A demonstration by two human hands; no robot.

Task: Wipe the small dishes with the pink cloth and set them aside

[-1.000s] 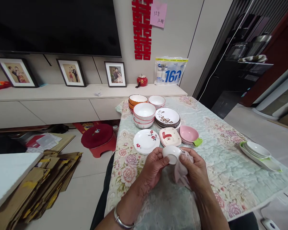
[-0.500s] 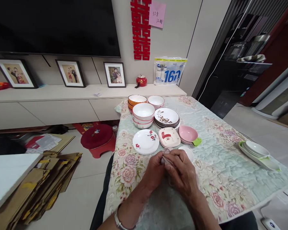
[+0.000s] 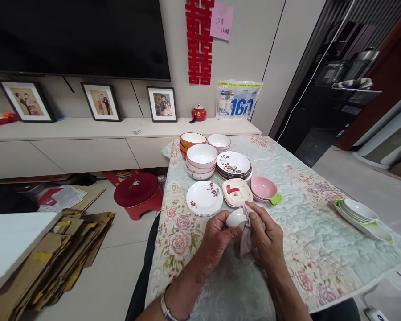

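Over a floral tablecloth (image 3: 312,214) near a cabinet (image 3: 87,156), left grip (image 3: 218,234) clasps dish (image 3: 235,217), right grip (image 3: 269,236) rag (image 3: 247,243).

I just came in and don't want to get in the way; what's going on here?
A person holds a small white dish in the left hand and a cloth against it with the right hand. White bowls and flowered plates stand stacked beyond the hands; off to the right, small dishes sit on a long green-edged dish.
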